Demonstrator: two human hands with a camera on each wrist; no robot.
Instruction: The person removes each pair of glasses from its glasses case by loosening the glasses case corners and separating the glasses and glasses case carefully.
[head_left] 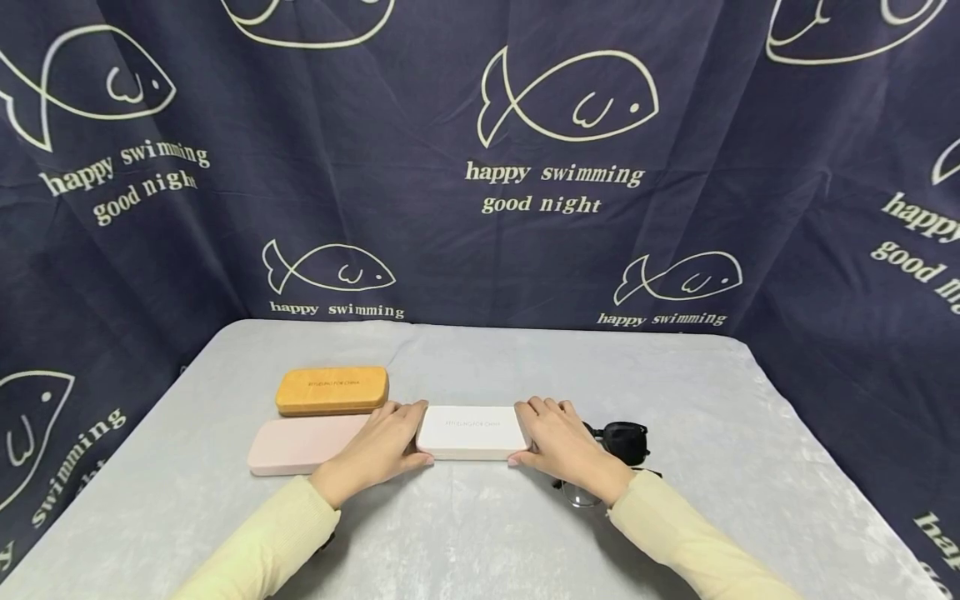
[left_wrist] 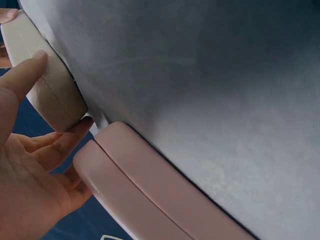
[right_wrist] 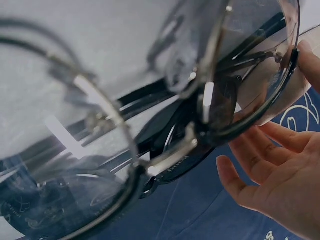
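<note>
Two hands hold one white case (head_left: 471, 432) from its two short ends, near the front middle of the worktop (head_left: 480, 533). The left hand (head_left: 380, 451) has its grip curled round the left end of the case, thumb on the near side and fingers on the far side; the left wrist view shows the thumb and a fingertip (left_wrist: 75, 131) touching the case (left_wrist: 47, 85). The right hand (head_left: 558, 442) does the same at the right end, fingers bent over the top edge. Both sleeves are pale yellow.

Just left of the white case, partly under the left hand, lies a pink case (head_left: 303, 444), closed and flat. Right of the right hand are dark sunglasses (head_left: 624, 439), and beside the wrist a pair of clear glasses (head_left: 579, 494) with thin metal frame. Behind the pink case lies an orange case (head_left: 332, 389). Farther back hangs a dark blue curtain (head_left: 480, 208) with white fish drawings.
</note>
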